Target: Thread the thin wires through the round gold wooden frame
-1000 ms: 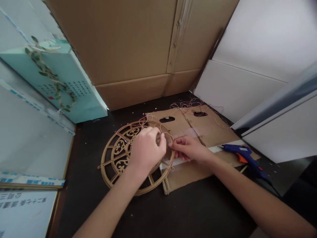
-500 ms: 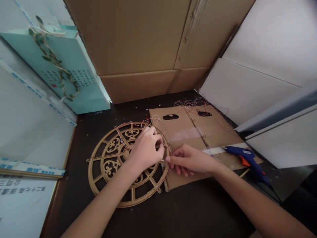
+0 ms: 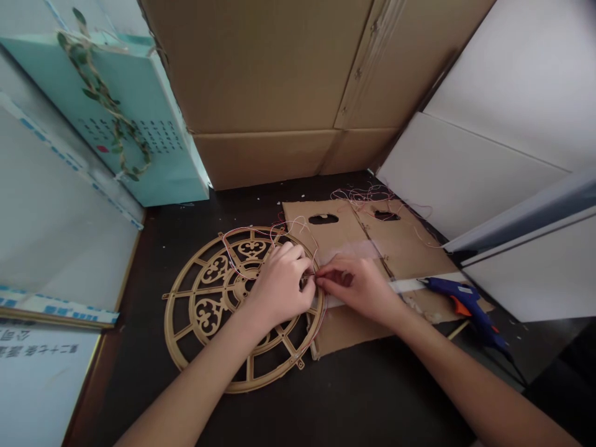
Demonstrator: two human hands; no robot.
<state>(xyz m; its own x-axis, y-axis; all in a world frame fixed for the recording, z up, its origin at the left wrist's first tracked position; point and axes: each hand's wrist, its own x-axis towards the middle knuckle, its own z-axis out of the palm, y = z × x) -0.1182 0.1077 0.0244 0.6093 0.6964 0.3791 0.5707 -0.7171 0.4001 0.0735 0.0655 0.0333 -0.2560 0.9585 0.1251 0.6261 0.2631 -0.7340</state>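
A round, gold-coloured openwork medallion [image 3: 177, 345] with scroll cut-outs lies flat on the dark table. Thin red and white wire [image 3: 294, 221] loops over its far side and along its right rim. My left hand [image 3: 285, 279] is over the right half of the medallion, thumb and fingers pinched together on the wire. Facing it at the right rim, my right hand [image 3: 358, 282] pinches the same thin wire between thumb and forefinger. The two sets of fingertips nearly meet, and the bit between them is too small to see clearly.
Under the medallion's right edge lies a flat cardboard sheet [image 3: 339, 332] with two holes. On it rest a blue glue gun [image 3: 472, 304] and tangled wire [image 3: 361, 197]. A tall cardboard panel [image 3: 261, 155], a teal bag [image 3: 172, 180] and white boards [image 3: 419, 167] surround the work area.
My right hand has moved up and closed into a pinch at the rim, meeting my left fingertips. My left hand has shifted slightly right. The camera view has tilted a little.
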